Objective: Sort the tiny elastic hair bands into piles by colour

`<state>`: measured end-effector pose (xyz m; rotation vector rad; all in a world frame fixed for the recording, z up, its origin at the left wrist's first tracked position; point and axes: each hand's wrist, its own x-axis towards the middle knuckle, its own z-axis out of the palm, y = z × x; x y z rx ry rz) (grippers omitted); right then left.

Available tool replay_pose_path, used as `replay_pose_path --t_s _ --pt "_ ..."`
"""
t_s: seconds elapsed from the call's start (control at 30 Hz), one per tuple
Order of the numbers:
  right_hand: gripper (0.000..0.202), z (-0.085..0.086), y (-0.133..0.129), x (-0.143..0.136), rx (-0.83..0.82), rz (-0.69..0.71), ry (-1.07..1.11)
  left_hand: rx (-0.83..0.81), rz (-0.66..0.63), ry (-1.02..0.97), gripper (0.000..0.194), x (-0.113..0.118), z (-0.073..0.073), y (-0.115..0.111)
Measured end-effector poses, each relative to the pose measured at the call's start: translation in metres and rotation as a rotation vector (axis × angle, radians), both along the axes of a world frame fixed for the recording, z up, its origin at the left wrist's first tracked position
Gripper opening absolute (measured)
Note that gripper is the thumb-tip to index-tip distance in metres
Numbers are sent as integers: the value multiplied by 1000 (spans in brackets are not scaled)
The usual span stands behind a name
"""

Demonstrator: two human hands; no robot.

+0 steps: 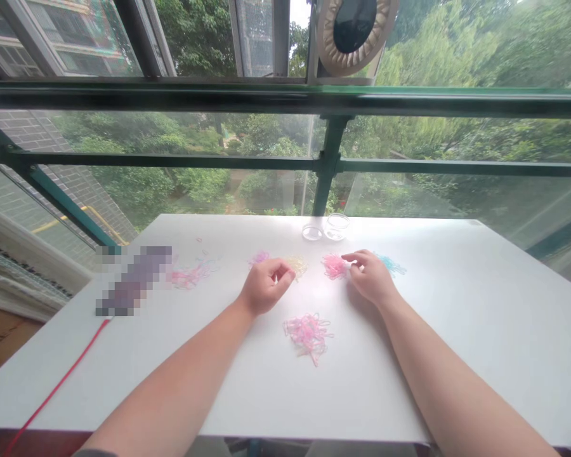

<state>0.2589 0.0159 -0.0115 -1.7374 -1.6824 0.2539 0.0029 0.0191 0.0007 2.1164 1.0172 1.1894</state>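
Note:
My left hand (269, 284) is closed, thumb and index finger together beside the pale yellow pile (297, 266); whether it pinches anything is too small to see. Behind it lies a purple pile (259, 258), partly covered. My right hand (368, 274) has its fingers apart, the index fingertip at the edge of the bright pink pile (334, 266). Just beyond that hand is a blue pile (393, 264). Nearer to me, between my forearms, sits a light pink pile (309, 334). A mixed pink and pale pile (189, 274) lies to the left. The piles look like small thin loops.
Two clear round dishes, one low (311, 233) and one taller (337, 226), stand at the back edge of the white table (480, 330). A pixelated object (136, 282) with a red cable (61, 377) lies at left. Windows and green rails rise behind.

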Motion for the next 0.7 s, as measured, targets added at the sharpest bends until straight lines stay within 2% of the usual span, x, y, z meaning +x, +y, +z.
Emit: replay_pose_path --t_s 0.3,0.7 --pt "41 -4 3 4 93 75 24 -7 3 0 19 0 0 0" --pt "42 -3 2 1 51 72 84 -23 -8 7 19 -1 -2 1"
